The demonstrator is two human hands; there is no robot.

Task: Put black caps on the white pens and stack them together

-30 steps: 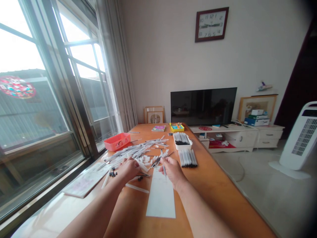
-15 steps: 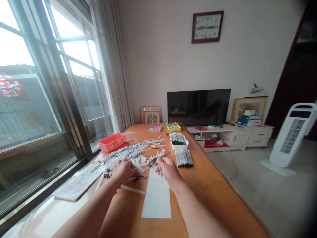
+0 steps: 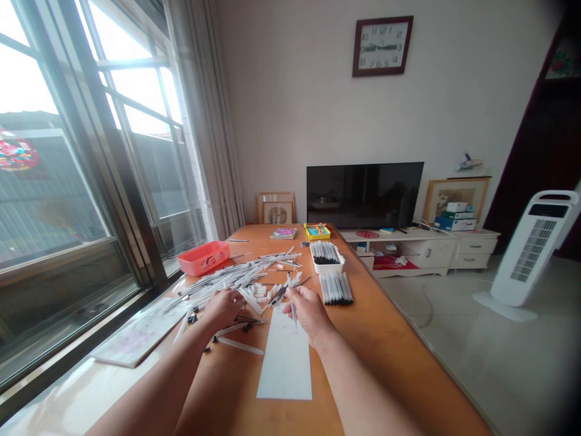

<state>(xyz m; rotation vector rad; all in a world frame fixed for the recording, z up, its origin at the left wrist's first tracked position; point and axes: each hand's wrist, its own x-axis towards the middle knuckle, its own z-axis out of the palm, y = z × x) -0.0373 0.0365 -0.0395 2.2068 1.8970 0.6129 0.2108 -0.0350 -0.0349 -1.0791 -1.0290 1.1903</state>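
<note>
My right hand [image 3: 307, 307] pinches a slim white pen [image 3: 293, 313] over the top of a long white paper strip [image 3: 285, 363], with the tip pointing down. My left hand [image 3: 223, 310] is at the near edge of a pile of white pen barrels and refills [image 3: 240, 275]. Its fingers are curled together, and whatever they grip is hidden. Loose white caps [image 3: 258, 292] lie between the hands, with dark refills [image 3: 278, 295] beside my right fingers. Small black plugs [image 3: 247, 327] and a single white barrel [image 3: 240, 346] rest below my left hand.
A red basket [image 3: 204, 258] stands at the left. On the right, a white tub [image 3: 330, 268] holds black-ended pens, with a row of similar pens [image 3: 336, 289] before it. A booklet [image 3: 136, 339] lies left; a yellow box [image 3: 318, 232] is at the far end.
My left hand has drawn slightly back and left, uncovering more black plugs and the barrel beneath. My right hand keeps the pen in nearly the same place. The view has shifted slightly.
</note>
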